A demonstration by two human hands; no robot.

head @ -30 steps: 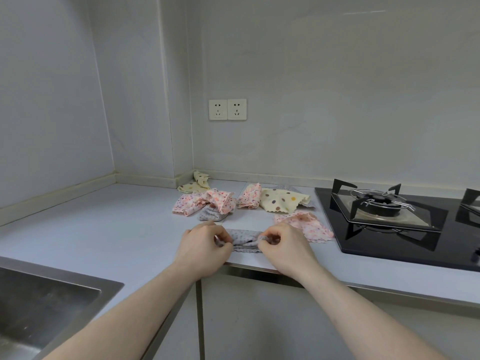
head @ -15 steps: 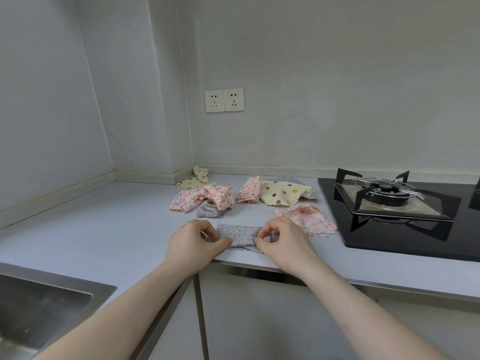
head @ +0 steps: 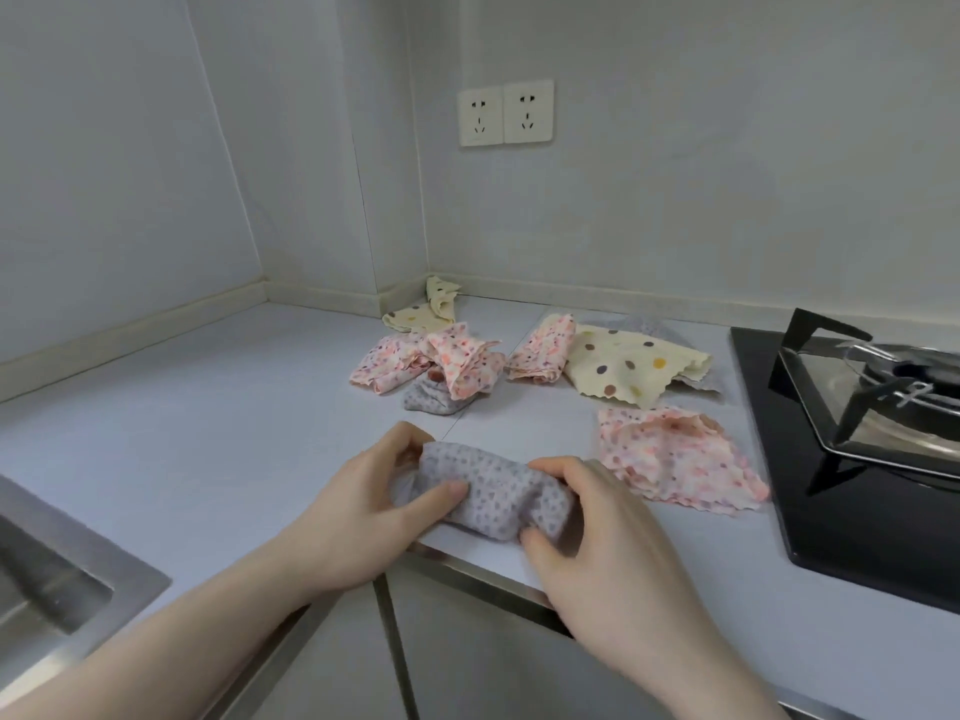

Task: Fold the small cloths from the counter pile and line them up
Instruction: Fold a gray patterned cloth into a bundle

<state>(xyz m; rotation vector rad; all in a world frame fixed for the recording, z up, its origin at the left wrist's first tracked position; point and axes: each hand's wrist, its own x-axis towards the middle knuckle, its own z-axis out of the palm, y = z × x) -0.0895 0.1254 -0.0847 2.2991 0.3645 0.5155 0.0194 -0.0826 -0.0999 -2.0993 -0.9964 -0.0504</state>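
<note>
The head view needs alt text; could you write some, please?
Both hands, left hand and right hand, grip a grey dotted cloth at the counter edge. Pink and cream cloths lie behind, a gas hob at right.

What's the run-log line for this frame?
step: folding | left hand: grips grey dotted cloth | right hand: grips same cloth | cloth: at front edge of counter | pile: other cloths unfolded behind
</note>
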